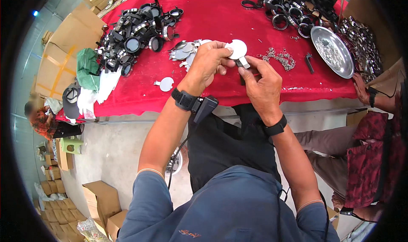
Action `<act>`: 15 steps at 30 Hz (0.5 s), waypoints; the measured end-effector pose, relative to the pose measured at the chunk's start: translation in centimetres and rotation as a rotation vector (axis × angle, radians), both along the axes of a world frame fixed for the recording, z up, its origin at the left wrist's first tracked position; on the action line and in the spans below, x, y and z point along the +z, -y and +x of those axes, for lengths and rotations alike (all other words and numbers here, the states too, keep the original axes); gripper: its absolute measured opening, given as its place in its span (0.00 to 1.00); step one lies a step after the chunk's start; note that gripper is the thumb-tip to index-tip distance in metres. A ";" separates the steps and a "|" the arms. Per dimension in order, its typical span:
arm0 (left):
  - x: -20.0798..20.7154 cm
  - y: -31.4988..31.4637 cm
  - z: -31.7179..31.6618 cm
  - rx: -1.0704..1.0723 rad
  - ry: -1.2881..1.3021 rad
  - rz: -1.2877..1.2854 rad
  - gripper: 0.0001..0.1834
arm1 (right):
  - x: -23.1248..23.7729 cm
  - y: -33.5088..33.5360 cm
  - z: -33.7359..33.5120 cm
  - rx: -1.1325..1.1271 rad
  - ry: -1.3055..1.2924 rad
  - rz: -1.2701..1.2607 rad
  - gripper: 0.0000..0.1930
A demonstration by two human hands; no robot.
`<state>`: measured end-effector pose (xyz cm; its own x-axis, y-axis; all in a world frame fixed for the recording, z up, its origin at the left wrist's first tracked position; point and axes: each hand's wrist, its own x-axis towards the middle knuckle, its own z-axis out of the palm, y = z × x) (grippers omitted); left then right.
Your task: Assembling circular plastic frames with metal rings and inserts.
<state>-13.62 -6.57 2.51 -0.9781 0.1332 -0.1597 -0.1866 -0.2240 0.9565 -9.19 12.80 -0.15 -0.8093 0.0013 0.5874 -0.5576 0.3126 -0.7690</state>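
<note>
My left hand (209, 63) pinches the edge of a white round disc (237, 49) between thumb and fingers. My right hand (264, 81) grips the small metal tab (244, 63) that sticks out from the disc's lower edge. Both hands are closed and meet just above the table's front part. Behind my left hand lies a loose heap of similar pale discs (182, 54), some with tabs. A single disc with a tab (166, 84) rests nearer the front edge. Small metal clips (280, 59) are scattered beyond my right hand.
Black and silver rings (134, 40) are heaped at the left, more rings (293, 12) at the far right. An oval metal tray (345, 68) holds small parts. A dark slender piece (309, 63) lies beside it. At right, another person's hand (361, 90) touches the red-covered table (212, 17).
</note>
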 end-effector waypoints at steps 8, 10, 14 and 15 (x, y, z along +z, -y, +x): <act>-0.6 -1.5 0.2 0.029 0.027 -0.109 0.13 | 0.0 -1.2 -1.2 -0.173 -0.247 0.193 0.09; -1.9 -0.5 -0.6 0.016 0.007 -0.176 0.14 | 0.3 -1.0 -2.5 -0.237 -0.167 0.190 0.06; -6.7 1.4 -1.9 0.266 -0.323 -0.839 0.25 | -0.2 0.0 -4.9 -0.285 -0.055 0.272 0.06; -6.6 0.9 -1.5 0.173 -0.297 -0.736 0.29 | -0.5 0.2 -5.2 -0.292 -0.055 0.279 0.06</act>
